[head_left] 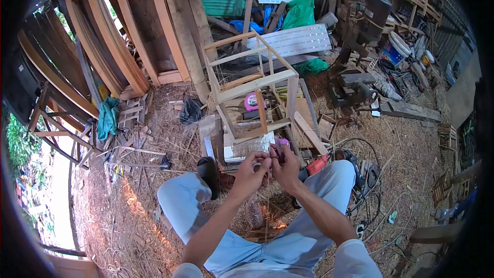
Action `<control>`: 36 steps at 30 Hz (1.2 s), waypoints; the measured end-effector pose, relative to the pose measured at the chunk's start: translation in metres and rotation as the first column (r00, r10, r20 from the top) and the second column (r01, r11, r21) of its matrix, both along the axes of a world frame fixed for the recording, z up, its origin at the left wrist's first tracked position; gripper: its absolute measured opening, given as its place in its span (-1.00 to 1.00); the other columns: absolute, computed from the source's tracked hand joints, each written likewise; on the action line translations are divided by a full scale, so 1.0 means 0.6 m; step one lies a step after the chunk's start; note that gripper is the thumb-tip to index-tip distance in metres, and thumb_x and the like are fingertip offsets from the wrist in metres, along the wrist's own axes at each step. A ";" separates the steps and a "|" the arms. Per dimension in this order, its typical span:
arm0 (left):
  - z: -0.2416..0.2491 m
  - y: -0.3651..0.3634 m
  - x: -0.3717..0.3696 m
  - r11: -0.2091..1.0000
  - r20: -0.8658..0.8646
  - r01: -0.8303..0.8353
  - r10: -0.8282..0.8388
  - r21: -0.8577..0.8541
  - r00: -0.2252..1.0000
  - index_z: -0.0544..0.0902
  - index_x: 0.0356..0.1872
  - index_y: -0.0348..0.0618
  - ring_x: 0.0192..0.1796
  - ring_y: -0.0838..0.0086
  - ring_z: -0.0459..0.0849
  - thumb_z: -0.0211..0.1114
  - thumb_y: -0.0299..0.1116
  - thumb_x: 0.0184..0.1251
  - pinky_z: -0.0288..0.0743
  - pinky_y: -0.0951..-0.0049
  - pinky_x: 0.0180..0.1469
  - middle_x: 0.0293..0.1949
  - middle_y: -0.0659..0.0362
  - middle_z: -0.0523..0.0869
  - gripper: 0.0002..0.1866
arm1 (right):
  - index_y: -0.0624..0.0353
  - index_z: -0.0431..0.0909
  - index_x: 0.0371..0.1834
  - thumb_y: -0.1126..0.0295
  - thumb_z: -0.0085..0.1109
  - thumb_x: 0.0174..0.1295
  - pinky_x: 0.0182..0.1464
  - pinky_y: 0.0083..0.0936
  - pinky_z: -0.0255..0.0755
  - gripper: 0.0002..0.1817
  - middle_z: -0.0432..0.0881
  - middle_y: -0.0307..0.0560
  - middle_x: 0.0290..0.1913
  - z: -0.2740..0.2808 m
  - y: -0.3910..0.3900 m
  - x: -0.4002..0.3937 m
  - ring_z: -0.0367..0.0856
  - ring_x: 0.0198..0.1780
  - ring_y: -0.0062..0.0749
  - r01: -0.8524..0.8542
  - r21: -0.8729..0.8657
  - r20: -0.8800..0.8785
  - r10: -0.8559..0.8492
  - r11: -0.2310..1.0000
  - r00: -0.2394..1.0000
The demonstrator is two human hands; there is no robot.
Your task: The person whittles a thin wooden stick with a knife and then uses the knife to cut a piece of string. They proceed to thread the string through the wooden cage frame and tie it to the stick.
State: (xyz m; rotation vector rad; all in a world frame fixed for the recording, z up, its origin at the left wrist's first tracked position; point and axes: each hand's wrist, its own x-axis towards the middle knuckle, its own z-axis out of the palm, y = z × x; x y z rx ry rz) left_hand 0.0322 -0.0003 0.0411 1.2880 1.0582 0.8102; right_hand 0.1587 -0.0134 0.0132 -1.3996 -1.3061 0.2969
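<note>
My left hand (251,174) and my right hand (285,167) meet in front of my knees, fingertips pinched close together. A thin pale strand (267,201) seems to run down from between them; the fingers hide most of what they hold. Just beyond the hands lies a whitish board (249,147), with a pink-purple object (282,143) partly behind my right hand. Past it stands a small open wooden frame (256,85) of light slats. A pink tape measure (251,102) shows through the frame.
A red power tool (316,164) lies by my right knee, near a looping black cable (380,185). A machine on a stand (355,85) is at the back right. Curved timber frames (110,36) lean at the left. Shavings cover the floor (113,201).
</note>
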 end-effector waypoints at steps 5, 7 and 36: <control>-0.010 -0.002 0.004 0.996 0.062 -0.082 0.079 0.037 0.995 0.50 -0.11 -0.26 -0.42 0.61 0.58 0.19 -0.39 0.34 0.47 0.61 -0.44 -0.36 0.21 0.61 -0.80 | 0.25 0.47 -0.29 0.42 0.19 0.19 -0.56 -0.32 0.34 -0.85 0.56 0.06 -0.59 -0.006 -0.005 0.000 0.57 -0.61 -0.15 -0.075 0.061 0.012 0.074 0.995 0.997; -0.002 -0.007 0.005 0.988 0.101 -0.153 0.152 0.007 0.983 0.51 -0.23 -0.27 -0.52 0.66 0.51 0.17 -0.40 0.35 0.42 0.64 -0.53 -0.43 0.23 0.57 -0.86 | 0.26 0.46 -0.28 0.43 0.19 0.19 -0.55 -0.30 0.35 -0.85 0.56 0.09 -0.58 -0.006 -0.010 0.000 0.59 -0.58 -0.11 -0.099 0.079 0.017 0.098 0.992 0.995; 0.014 -0.055 -0.085 0.999 -0.108 -0.034 0.035 0.011 0.994 0.59 -0.08 -0.27 -0.47 0.74 0.46 0.14 -0.40 0.37 0.33 0.68 -0.47 -0.47 0.28 0.59 -0.79 | 0.24 0.47 0.00 -0.03 -0.25 0.43 -0.42 -0.65 0.24 -0.48 0.43 -0.30 -0.43 0.011 0.003 0.091 0.35 -0.43 -0.65 -0.547 -0.235 -0.526 0.368 0.804 0.767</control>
